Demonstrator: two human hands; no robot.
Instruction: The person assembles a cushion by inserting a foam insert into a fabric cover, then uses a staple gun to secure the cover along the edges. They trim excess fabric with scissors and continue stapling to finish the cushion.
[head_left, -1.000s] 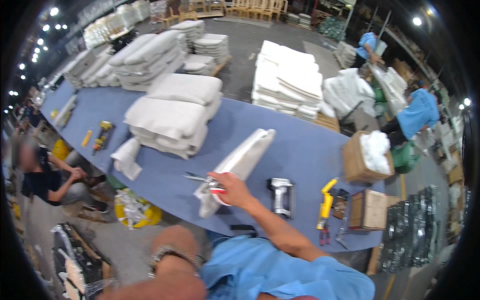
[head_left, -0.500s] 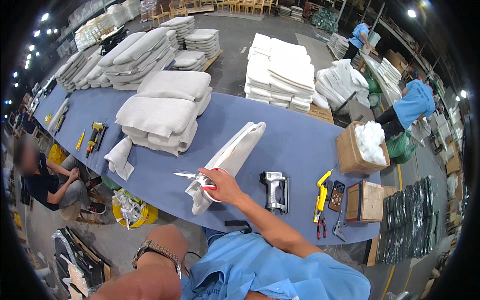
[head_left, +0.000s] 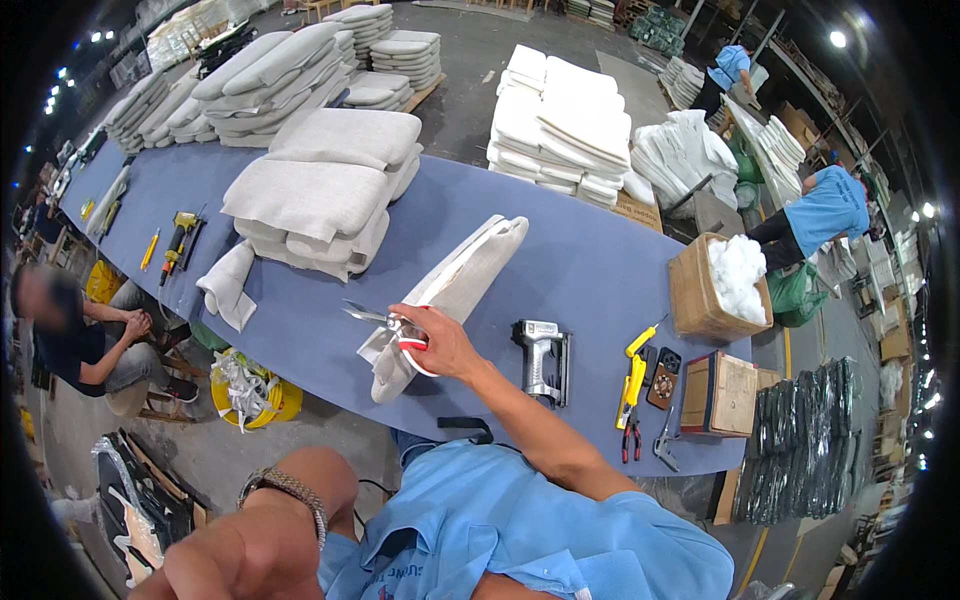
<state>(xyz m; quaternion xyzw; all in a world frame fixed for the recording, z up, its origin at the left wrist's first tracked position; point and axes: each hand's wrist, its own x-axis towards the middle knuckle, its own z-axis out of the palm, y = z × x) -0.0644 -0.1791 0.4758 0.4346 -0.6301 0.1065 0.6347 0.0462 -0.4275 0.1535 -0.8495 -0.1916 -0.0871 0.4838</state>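
My right hand point(head_left: 437, 340) is closed round the red handles of a pair of scissors point(head_left: 368, 316). The blades point left and are spread apart. Beneath that hand lies a long, light grey fabric cushion piece point(head_left: 462, 270), folded lengthwise, with a paler strip showing along its fold. Its near end, by the scissors, looks loose and creased. My left hand point(head_left: 215, 558) is raised close to the camera at the lower left, over a wrist with a metal-banded watch point(head_left: 285, 492). It is apart from the table, and its fingers are mostly cut off by the picture's edge.
Stacked grey cushions point(head_left: 305, 200) and a small fabric piece point(head_left: 229, 287) lie left on the blue table point(head_left: 610, 270). Rightward are a staple gun point(head_left: 542, 362), a yellow cutter point(head_left: 631, 385), red-handled pliers point(head_left: 631, 440) and a carton of white stuffing point(head_left: 700, 300). A person point(head_left: 75, 330) sits left.
The whole view has shifted slightly. My left hand has come further into the picture at the lower left. My right hand still grips the scissors over the fabric piece.
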